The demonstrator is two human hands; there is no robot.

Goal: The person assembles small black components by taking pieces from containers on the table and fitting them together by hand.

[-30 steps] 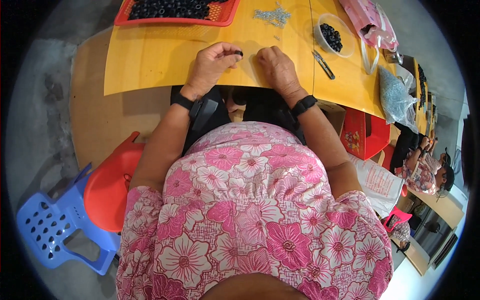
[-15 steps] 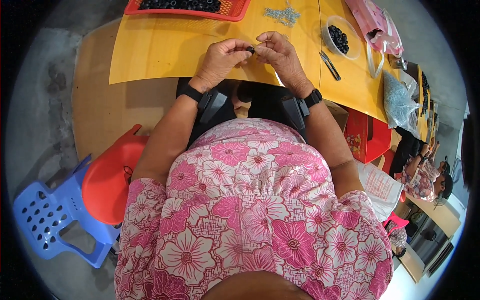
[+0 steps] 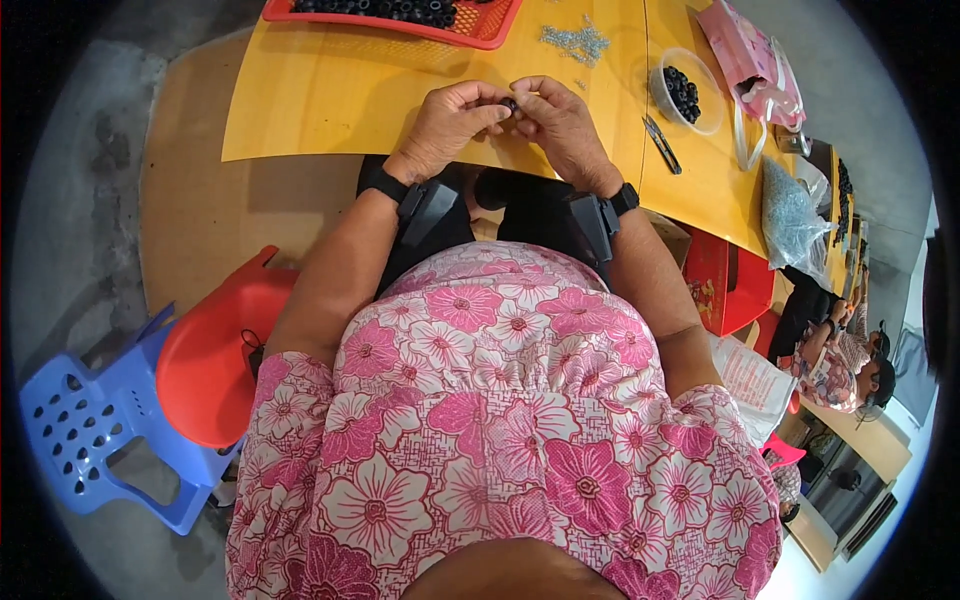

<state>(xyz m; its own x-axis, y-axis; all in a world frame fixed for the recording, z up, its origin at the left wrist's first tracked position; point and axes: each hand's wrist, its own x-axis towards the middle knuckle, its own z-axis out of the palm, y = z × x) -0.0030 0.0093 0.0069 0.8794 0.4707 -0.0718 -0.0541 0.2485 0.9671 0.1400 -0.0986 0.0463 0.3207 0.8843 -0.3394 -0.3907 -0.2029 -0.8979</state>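
The left hand (image 3: 440, 122) pinches a small black piece (image 3: 509, 105), apparently steadying it for the right hand (image 3: 562, 125), whose fingertips crowd close, their hold unclear; silvery bits (image 3: 575, 43) lie beyond the grip, seemingly within reach.

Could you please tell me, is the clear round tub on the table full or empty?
Partly filled: black pieces lie in the clear round tub, with its bare see-through wall showing beside them.
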